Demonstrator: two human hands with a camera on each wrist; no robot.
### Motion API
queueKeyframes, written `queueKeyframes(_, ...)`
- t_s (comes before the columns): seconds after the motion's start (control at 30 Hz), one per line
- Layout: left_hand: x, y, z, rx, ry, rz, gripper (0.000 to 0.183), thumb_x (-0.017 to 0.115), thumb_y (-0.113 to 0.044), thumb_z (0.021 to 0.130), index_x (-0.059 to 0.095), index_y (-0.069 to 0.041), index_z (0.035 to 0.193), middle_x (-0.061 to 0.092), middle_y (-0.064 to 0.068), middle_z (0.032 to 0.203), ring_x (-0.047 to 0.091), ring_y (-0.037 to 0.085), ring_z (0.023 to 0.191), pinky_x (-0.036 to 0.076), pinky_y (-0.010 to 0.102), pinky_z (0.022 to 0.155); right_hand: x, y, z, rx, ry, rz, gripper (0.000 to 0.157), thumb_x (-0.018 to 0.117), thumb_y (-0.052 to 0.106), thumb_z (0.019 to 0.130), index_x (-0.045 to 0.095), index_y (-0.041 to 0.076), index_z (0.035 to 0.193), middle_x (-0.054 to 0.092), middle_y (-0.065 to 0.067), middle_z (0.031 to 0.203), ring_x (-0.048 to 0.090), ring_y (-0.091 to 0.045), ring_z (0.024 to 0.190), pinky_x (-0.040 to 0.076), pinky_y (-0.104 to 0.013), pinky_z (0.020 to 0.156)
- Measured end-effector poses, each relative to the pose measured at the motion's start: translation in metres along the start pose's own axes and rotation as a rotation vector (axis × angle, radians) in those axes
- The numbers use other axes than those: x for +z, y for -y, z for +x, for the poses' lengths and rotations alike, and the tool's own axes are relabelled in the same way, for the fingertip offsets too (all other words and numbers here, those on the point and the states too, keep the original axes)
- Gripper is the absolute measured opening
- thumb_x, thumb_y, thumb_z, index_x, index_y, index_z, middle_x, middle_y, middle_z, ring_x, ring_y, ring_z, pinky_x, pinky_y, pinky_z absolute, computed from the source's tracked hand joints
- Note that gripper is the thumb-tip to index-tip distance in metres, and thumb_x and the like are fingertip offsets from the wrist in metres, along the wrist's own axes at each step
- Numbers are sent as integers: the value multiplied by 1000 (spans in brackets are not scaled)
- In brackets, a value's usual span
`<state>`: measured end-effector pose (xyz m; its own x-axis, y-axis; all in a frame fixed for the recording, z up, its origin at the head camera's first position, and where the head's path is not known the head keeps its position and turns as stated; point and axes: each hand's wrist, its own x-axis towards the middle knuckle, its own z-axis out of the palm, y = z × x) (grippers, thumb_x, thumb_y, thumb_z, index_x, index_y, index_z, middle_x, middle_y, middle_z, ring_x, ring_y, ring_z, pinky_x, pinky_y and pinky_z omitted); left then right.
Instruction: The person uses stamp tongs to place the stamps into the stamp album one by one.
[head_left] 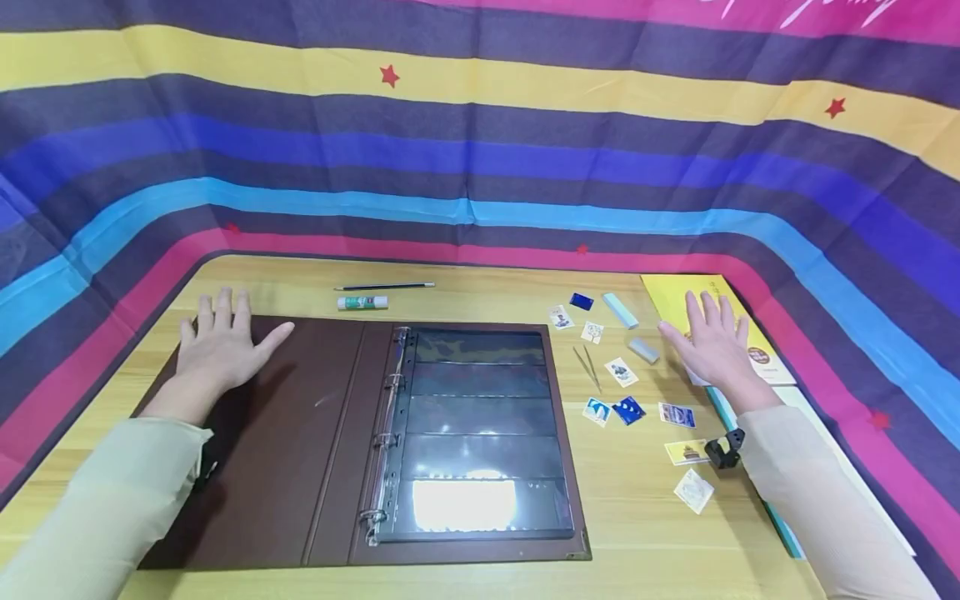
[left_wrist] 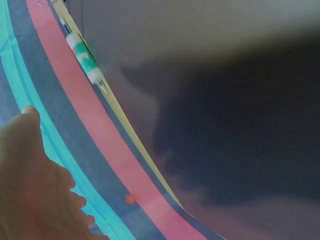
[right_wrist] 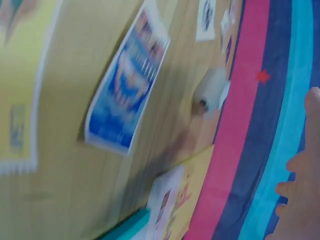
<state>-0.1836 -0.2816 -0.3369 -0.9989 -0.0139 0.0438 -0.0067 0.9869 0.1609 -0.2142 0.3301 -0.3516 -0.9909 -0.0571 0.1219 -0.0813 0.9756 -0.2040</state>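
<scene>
While our left hand [head_left: 217,343] and right hand [head_left: 711,346] spread empty, the stamps [head_left: 628,409] lie beside the album [head_left: 277,467], seemingly all unfiled.

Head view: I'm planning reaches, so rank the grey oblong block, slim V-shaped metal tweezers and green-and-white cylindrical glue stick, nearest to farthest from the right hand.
1. Grey block, left of the right hand
2. Metal tweezers, further left
3. Glue stick, farthest left, beyond the brown ring binder
</scene>
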Motion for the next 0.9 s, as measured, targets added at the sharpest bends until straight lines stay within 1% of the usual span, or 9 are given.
queueKeyframes(0.07,0,-8,2,29,-7,-7,87,21,-61,78,-6,4,128,-9,28,130,-21,39,113,-10,56,84,0,6,0,-24,-19,23,72,26,52,83,-2,8,132,-4,-22,133,-21,-30,116,-16,-53,83)
queueKeyframes(0.17,0,-25,7,100,-28,-16,85,23,-60,79,-3,5,128,-7,26,131,-20,34,115,-8,54,87,1,20,1,-81,-52,68,70,30,49,83,4,6,132,7,-24,132,-7,-36,119,-9,-51,88)
queueKeyframes(0.3,5,-55,20,276,-87,-4,80,29,-56,80,10,5,129,-2,21,134,-16,27,119,-3,48,92,6,44,2,-151,-64,111,69,36,47,83,16,1,130,23,-26,126,16,-41,114,9,-52,89)
queueKeyframes(0.37,10,-71,27,383,-114,15,77,32,-54,81,15,4,128,3,19,134,-10,26,121,0,45,93,11,56,2,-166,-46,124,68,38,47,82,22,1,128,29,-25,123,24,-40,111,17,-51,87)
queueKeyframes(0.47,20,-96,35,512,-112,27,72,36,-50,81,21,2,128,11,18,134,-1,27,122,4,42,95,19,73,1,-187,-3,116,62,43,45,81,33,0,122,42,-21,114,38,-36,103,30,-48,81)
queueKeyframes(0.57,33,-115,40,608,-82,43,65,41,-45,82,26,-1,127,21,17,131,11,29,121,11,41,94,29,85,1,-197,66,87,51,47,41,80,44,0,112,54,-15,94,50,-28,81,40,-40,66)
queueKeyframes(0.67,46,-128,47,663,-35,47,58,45,-40,82,34,-1,123,32,16,124,25,28,116,20,40,91,37,93,1,-209,112,38,40,50,39,79,53,3,97,55,-6,72,49,-18,58,38,-32,51)
queueKeyframes(0.73,55,-133,51,680,-14,41,51,48,-37,81,42,-1,118,40,15,116,35,27,108,27,40,87,40,96,2,-213,137,21,34,53,38,78,53,5,87,51,-2,63,44,-15,50,35,-29,46)
queueKeyframes(0.9,67,-139,59,669,20,1,37,52,-32,80,52,-3,103,47,11,99,42,24,92,33,38,79,45,98,4,-178,191,22,28,56,35,76,48,8,72,47,-1,59,41,-15,48,32,-27,45)
